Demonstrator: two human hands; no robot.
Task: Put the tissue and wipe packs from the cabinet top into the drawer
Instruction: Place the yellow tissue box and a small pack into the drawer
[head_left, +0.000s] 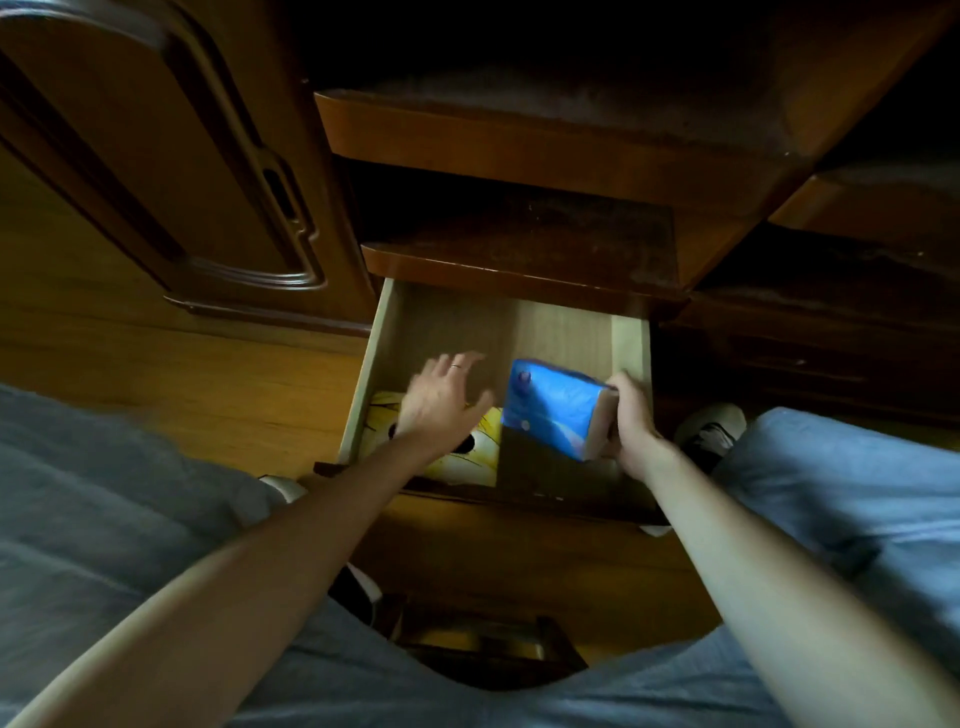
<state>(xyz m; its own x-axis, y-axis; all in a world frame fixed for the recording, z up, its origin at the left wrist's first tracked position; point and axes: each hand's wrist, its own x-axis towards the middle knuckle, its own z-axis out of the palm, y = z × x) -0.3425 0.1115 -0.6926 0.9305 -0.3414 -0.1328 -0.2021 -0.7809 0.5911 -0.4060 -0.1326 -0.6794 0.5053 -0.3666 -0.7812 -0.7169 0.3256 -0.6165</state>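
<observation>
Drawer (631, 343) space is what the coming move turns on: the pale wooden box stands pulled out below the dark cabinet top (519, 244), and its right half shows bare floor while its left front corner is taken by a yellow pack (480, 457) lying flat. The right hand (631, 421) grips a blue pack (553, 408) by its right end, fingers curled over the top edge and thumb side underneath, so the pack hangs tilted with its printed face turned toward the left and its long axis running roughly from the drawer's back toward the person. It sits over the drawer's right half, just beside the right wall, and I judge it is not yet resting on the floor, though the dim light makes that gap hard to read. The left hand (441, 397) hovers spread and empty above the yellow pack, fingers straight and pointing toward the drawer's back; it is blurred, so whether it brushes the pack cannot be told. The two hands are apart, with the blue pack between them. The right hand is plainly the one placed to lower the blue pack flat beside the yellow one.
</observation>
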